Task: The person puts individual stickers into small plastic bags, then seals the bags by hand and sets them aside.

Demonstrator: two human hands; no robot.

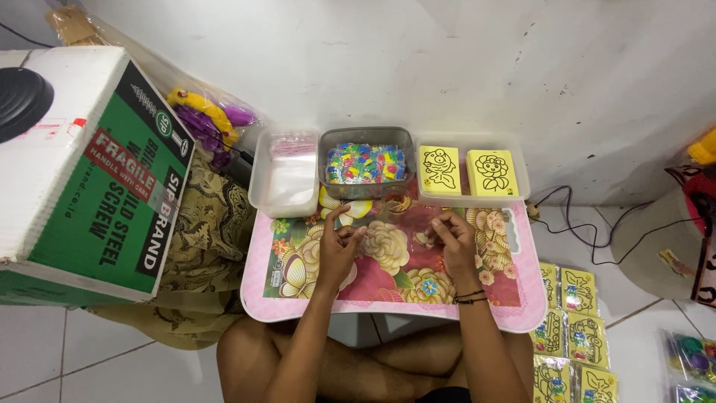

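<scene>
both hands rest on the flowery pink lap table (522,302), left hand (337,250) and right hand (453,240) each pinching an end of a clear plastic sleeve (394,237) stretched sideways between them, bead tub (365,163) just beyond.

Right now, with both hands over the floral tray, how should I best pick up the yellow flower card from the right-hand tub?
Take the yellow flower card by its near edge, coming from above and the person's side. It lies flat on top in the clear tub, so pinching a lifted edge is probably easier than gripping its face. The right hand is nearer; the fish card sits close on its left.
</scene>
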